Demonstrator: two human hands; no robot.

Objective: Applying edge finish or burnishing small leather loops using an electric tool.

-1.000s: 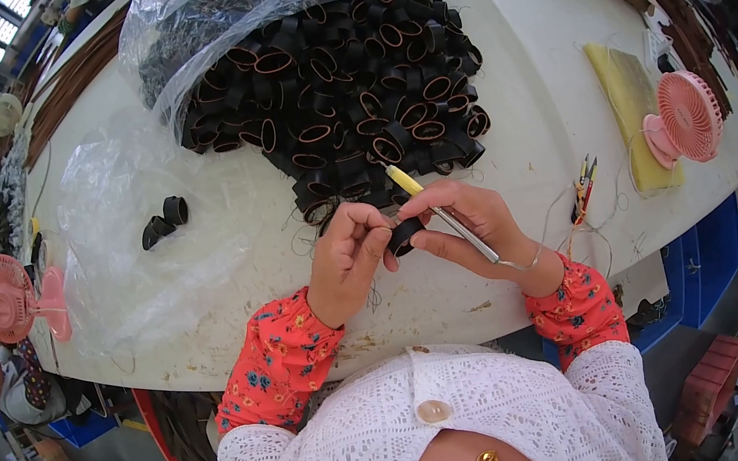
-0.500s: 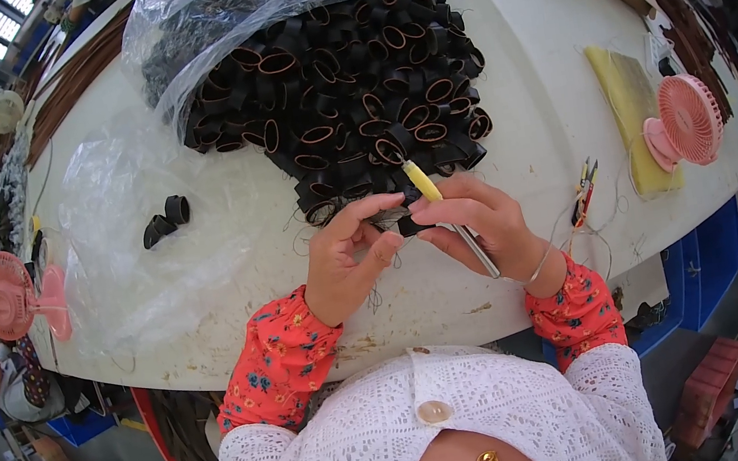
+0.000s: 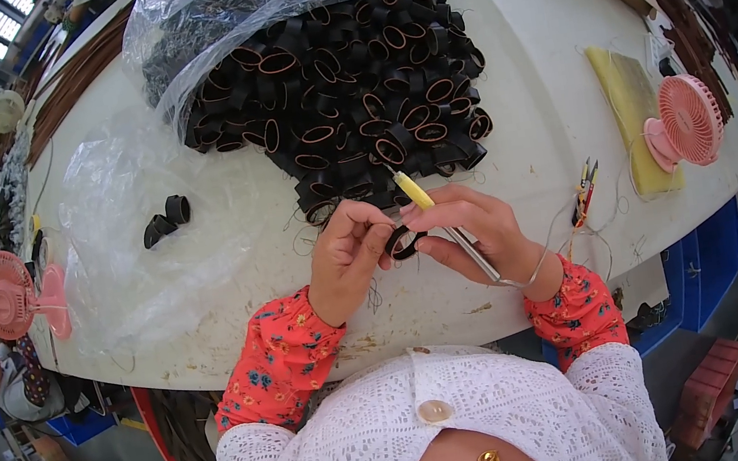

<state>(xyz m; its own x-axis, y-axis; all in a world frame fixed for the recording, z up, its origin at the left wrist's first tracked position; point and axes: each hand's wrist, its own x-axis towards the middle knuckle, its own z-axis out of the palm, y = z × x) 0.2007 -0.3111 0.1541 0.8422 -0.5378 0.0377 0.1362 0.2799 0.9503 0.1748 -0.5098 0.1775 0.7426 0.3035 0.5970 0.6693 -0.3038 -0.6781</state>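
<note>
A small black loop (image 3: 406, 244) with a dark open middle is held between my two hands. My left hand (image 3: 353, 256) pinches its left edge between thumb and fingertips. In my right hand (image 3: 479, 229) lies a corded pen-shaped tool (image 3: 415, 190) with a yellow sleeve and a silver shaft, its thin tip pointing away from me. My right thumb and a fingertip also touch the loop's right side. Just beyond both hands spreads a big heap of black loops (image 3: 340, 93) with tan-orange edges and loose threads. Whether the tool touches the loop is hidden by the fingers.
Clear plastic film (image 3: 159, 279) lies left with several black loops (image 3: 165, 221) on it. A pink fan (image 3: 6, 296) stands far left, another pink fan (image 3: 689, 119) on the right by a yellow pad (image 3: 636, 117). Thread snips (image 3: 584, 193) and a cord lie right of my hand.
My left thumb and fingers have closed together on the loop, which is now turned so its opening shows. The tool has shifted slightly left in my right hand.
</note>
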